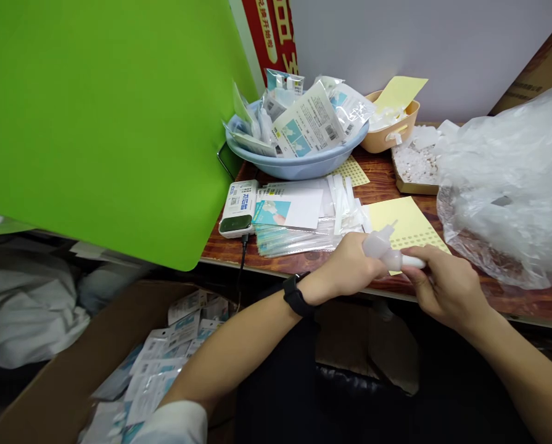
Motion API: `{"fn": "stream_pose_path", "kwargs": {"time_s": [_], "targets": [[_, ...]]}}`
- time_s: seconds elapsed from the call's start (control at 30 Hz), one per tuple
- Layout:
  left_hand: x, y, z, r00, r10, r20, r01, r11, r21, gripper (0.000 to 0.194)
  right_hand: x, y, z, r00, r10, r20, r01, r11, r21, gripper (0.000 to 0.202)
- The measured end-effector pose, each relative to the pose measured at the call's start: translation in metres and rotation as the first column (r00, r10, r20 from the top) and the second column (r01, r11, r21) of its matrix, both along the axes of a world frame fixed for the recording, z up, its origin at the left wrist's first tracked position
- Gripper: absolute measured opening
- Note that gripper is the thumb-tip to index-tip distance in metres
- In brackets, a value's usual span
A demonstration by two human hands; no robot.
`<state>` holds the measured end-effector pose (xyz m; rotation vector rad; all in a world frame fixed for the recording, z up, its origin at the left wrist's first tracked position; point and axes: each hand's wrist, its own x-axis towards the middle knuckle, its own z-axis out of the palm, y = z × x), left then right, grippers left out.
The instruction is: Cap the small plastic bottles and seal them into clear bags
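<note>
My left hand [352, 265], with a black band on its wrist, is closed around two small translucent squeeze bottles [376, 245]. One bottle has a thin nozzle tip that points up and to the right. The other points toward my right hand [446, 283], whose thumb and fingers pinch its long white cap [413, 262]. Just behind the bottles, a yellow sticker sheet [403, 216] lies on the table. Left of it is a stack of printed cards and clear bags [298, 216]. My left palm and the bottles' lower ends are hidden.
A blue basin [298, 166] full of bagged packs stands behind the cards, beside a white device [238, 206] with a cable. An orange basket [391, 135], a shallow box of small white parts [417, 163] and a large plastic bag [511, 185] stand right. A carton [104, 327] of packs sits lower left.
</note>
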<state>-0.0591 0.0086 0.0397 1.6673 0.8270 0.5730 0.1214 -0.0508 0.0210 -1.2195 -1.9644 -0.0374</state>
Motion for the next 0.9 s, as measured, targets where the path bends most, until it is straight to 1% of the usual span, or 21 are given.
{"fn": "stream_pose_path", "kwargs": {"time_s": [0.03, 0.07, 0.1, 0.13, 0.17, 0.2, 0.23, 0.27, 0.3, 0.33, 0.37, 0.4, 0.5, 0.53, 0.63, 0.7, 0.73, 0.83, 0.9], "targets": [[0.000, -0.001, 0.001, 1.000, 0.000, -0.002, 0.000, 0.998, -0.065, 0.011, 0.000, 0.000, 0.000, 1.000, 0.010, 0.020, -0.010, 1.000, 0.006, 0.017], [0.000, -0.001, 0.002, 1.000, 0.011, -0.005, -0.011, 0.999, -0.046, 0.012, -0.001, 0.001, 0.001, 1.000, 0.009, 0.003, -0.009, 1.000, -0.021, 0.017], [0.000, -0.001, 0.001, 0.999, 0.031, -0.008, -0.031, 0.998, 0.047, 0.011, -0.001, 0.001, 0.002, 0.999, -0.002, -0.042, -0.001, 0.997, -0.082, 0.017], [0.000, 0.000, 0.001, 0.998, 0.061, -0.015, -0.057, 0.980, 0.188, 0.006, -0.002, 0.001, 0.003, 0.995, -0.018, -0.103, 0.000, 0.984, -0.176, 0.018], [-0.001, 0.001, -0.001, 0.996, 0.088, -0.034, -0.071, 0.936, 0.344, 0.003, -0.001, 0.001, 0.004, 0.983, -0.044, -0.178, -0.007, 0.960, -0.280, 0.019], [-0.002, 0.003, -0.002, 0.991, 0.114, -0.064, -0.069, 0.872, 0.485, 0.010, 0.000, 0.001, 0.005, 0.962, -0.080, -0.262, -0.025, 0.927, -0.373, 0.021], [-0.002, 0.005, -0.004, 0.984, 0.142, -0.105, -0.053, 0.805, 0.591, 0.018, 0.001, 0.002, 0.006, 0.929, -0.123, -0.348, -0.047, 0.895, -0.443, 0.025], [-0.003, 0.007, -0.005, 0.974, 0.171, -0.151, -0.029, 0.750, 0.661, 0.023, 0.004, 0.002, 0.006, 0.885, -0.166, -0.434, -0.069, 0.876, -0.477, 0.028], [-0.004, 0.009, -0.005, 0.959, 0.199, -0.200, -0.001, 0.711, 0.703, 0.026, 0.006, 0.002, 0.006, 0.834, -0.201, -0.514, -0.085, 0.874, -0.479, 0.028], [-0.005, 0.011, -0.005, 0.943, 0.223, -0.248, 0.029, 0.685, 0.728, 0.027, 0.009, 0.001, 0.005, 0.789, -0.220, -0.574, -0.088, 0.884, -0.459, 0.025], [-0.006, 0.012, -0.004, 0.925, 0.245, -0.289, 0.057, 0.663, 0.746, 0.026, 0.011, 0.001, 0.005, 0.762, -0.225, -0.607, -0.077, 0.900, -0.430, 0.021], [-0.007, 0.013, -0.003, 0.907, 0.267, -0.326, 0.085, 0.641, 0.762, 0.026, 0.013, 0.000, 0.004, 0.764, -0.220, -0.607, -0.064, 0.910, -0.410, 0.018], [-0.009, 0.014, 0.000, 0.851, 0.320, -0.417, 0.181, 0.566, 0.804, 0.026, 0.015, -0.002, 0.005, 0.849, -0.177, -0.498, -0.022, 0.930, -0.367, 0.025], [-0.009, 0.014, 0.001, 0.834, 0.333, -0.440, 0.212, 0.542, 0.813, 0.026, 0.014, -0.003, 0.006, 0.876, -0.155, -0.456, -0.016, 0.937, -0.350, 0.024], [-0.010, 0.013, 0.003, 0.797, 0.366, -0.480, 0.278, 0.484, 0.830, 0.026, 0.011, -0.005, 0.011, 0.934, -0.085, -0.348, -0.006, 0.967, -0.255, 0.013], [-0.010, 0.012, 0.003, 0.784, 0.377, -0.493, 0.300, 0.466, 0.832, 0.024, 0.009, -0.006, 0.014, 0.960, -0.056, -0.276, 0.002, 0.982, -0.191, 0.007], [-0.010, 0.012, 0.004, 0.780, 0.379, -0.498, 0.308, 0.462, 0.832, 0.024, 0.009, -0.007, 0.016, 0.968, -0.039, -0.248, -0.003, 0.986, -0.165, 0.009], [-0.009, 0.010, 0.003, 0.775, 0.375, -0.509, 0.328, 0.449, 0.831, 0.021, 0.006, -0.007, 0.018, 0.977, 0.016, -0.212, -0.038, 0.994, -0.101, 0.025], [-0.008, 0.009, 0.002, 0.783, 0.366, -0.503, 0.335, 0.433, 0.837, 0.019, 0.003, -0.006, 0.018, 0.975, 0.052, -0.215, -0.064, 0.997, -0.048, 0.030]]}}
